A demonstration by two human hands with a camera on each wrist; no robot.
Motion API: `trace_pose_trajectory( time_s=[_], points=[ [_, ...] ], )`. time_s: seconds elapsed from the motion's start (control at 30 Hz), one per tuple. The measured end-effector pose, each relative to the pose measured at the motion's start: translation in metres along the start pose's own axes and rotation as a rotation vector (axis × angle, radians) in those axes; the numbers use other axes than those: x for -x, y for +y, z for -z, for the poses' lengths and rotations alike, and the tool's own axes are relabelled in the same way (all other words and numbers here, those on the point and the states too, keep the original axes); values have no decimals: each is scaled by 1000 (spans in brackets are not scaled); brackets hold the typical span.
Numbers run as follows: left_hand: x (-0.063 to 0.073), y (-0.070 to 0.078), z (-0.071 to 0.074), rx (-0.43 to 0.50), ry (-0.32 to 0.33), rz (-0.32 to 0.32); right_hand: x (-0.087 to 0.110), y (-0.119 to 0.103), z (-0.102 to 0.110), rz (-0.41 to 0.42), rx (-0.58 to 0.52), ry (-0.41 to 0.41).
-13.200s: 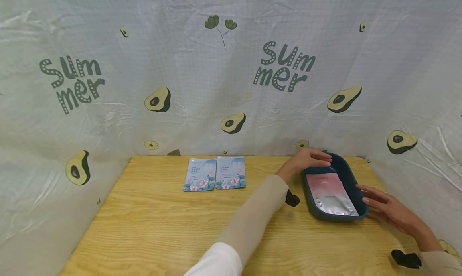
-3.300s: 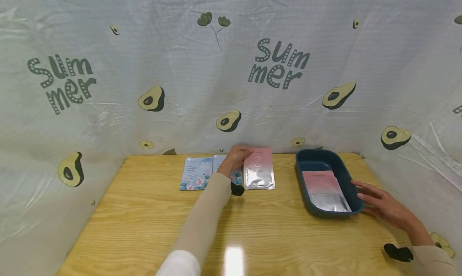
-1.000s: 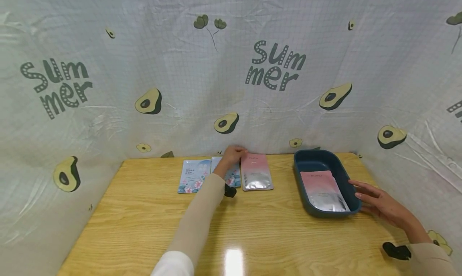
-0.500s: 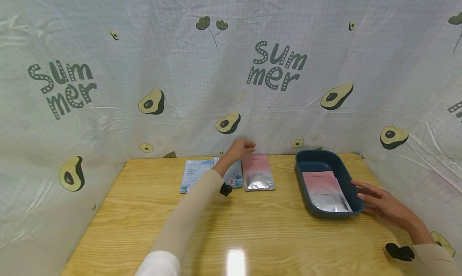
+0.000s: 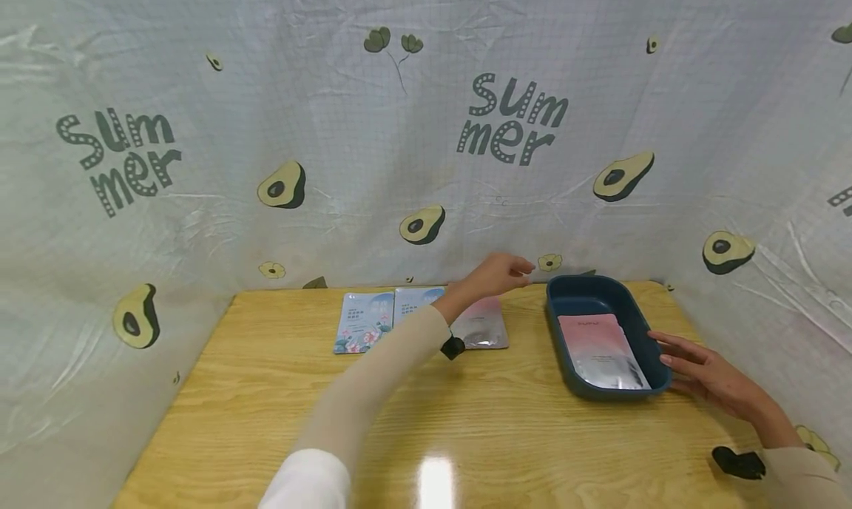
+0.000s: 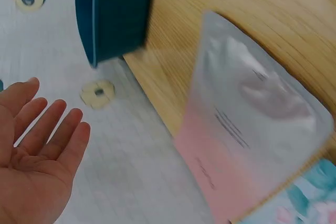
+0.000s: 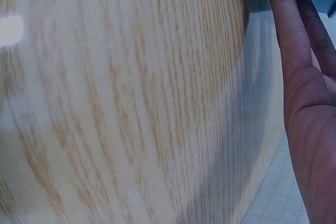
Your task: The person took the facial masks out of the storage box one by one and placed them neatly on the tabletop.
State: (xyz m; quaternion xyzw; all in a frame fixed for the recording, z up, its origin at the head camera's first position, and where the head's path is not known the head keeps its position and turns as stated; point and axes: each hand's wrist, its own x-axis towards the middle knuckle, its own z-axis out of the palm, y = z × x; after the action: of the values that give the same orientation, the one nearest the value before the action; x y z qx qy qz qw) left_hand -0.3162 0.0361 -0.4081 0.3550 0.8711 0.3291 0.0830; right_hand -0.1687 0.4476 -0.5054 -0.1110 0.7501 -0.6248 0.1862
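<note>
My left hand (image 5: 502, 272) holds nothing and hovers over the table's back edge, between a pink-and-silver sheet mask packet (image 5: 487, 325) and a dark blue bin (image 5: 580, 296). In the left wrist view its fingers are loosely extended, with that pink packet (image 6: 244, 121) lying flat beside it. The forearm covers part of the packet in the head view. More pink-and-silver sheet mask packet (image 5: 602, 352) surface shows inside the bin. My right hand (image 5: 715, 383) rests its fairly straight fingers against the bin's right side.
Two light blue sheet mask packets with lotus flowers, a left one (image 5: 362, 322) and a right one (image 5: 414, 299) partly behind the sleeve, lie left of the pink one. A white avocado-print sheet (image 5: 346, 220) hangs behind the wooden table (image 5: 532, 450).
A pink packet now lies right of the blue ones, where none lay 13 seconds ago. My left hand has let go of it and moved right towards the bin. My right hand stays put.
</note>
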Motion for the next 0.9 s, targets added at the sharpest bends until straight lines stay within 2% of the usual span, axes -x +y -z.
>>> trace_pose_trajectory(
  time_s=[0.27, 0.5, 0.6, 0.73, 0.9],
  points=[
    [-18, 28, -18, -43, -87, -28, -1, 0, 3, 3, -14, -4],
    [-32, 39, -44, -49, -105, -48, -1, -1, 3, -8, -3, -2],
    [-38, 45, -55, -45, -126, -40, -2, -1, 3, -24, 11, 3],
    [-45, 51, -69, -33, -139, 1, -3, 0, 3, -34, 28, 7],
    [-50, 54, -82, 37, -105, 68, -4, -1, 4, -38, 35, 0]
  ],
)
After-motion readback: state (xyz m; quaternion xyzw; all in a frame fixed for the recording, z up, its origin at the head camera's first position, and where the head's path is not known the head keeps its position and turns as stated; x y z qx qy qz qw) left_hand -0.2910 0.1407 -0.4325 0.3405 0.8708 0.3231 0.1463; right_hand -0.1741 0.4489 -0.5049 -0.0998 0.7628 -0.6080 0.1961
